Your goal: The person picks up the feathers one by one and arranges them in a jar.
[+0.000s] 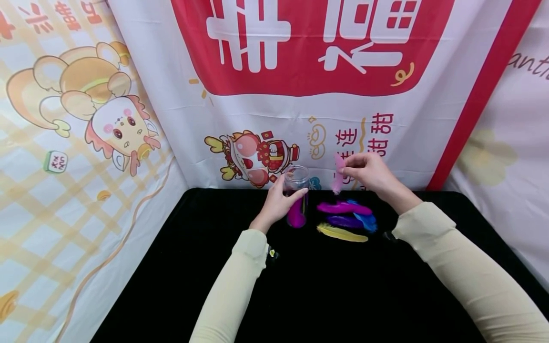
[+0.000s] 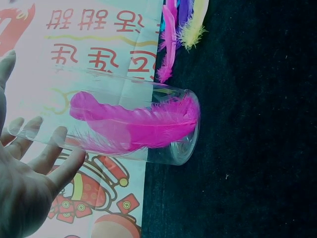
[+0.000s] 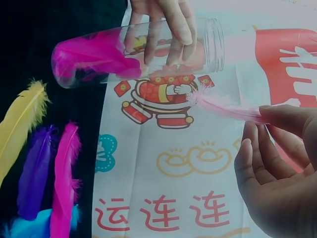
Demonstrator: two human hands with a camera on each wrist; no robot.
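Sleeves: two, both pale yellow, are reaching forward over one black table.
Left hand: thumb and fingers are spreading round one clear jar and gripping it; whether its base is touching the table, one cannot tell.
Jar: one is standing roughly upright, mouth up, with at least one magenta feather lying inside.
Right hand: thumb and forefinger are closing in a pinch on one pale pink feather, the other fingers curling loosely.
Pale pink feather: one is hanging outside the jar, to its right, fluffy end downward.
Loose feathers: one yellow feather, one purple feather, one second magenta feather and at least one blue feather are lying on the table right of the jar, the last three overlapping.
Backdrop: printed cloth is hanging behind the table.
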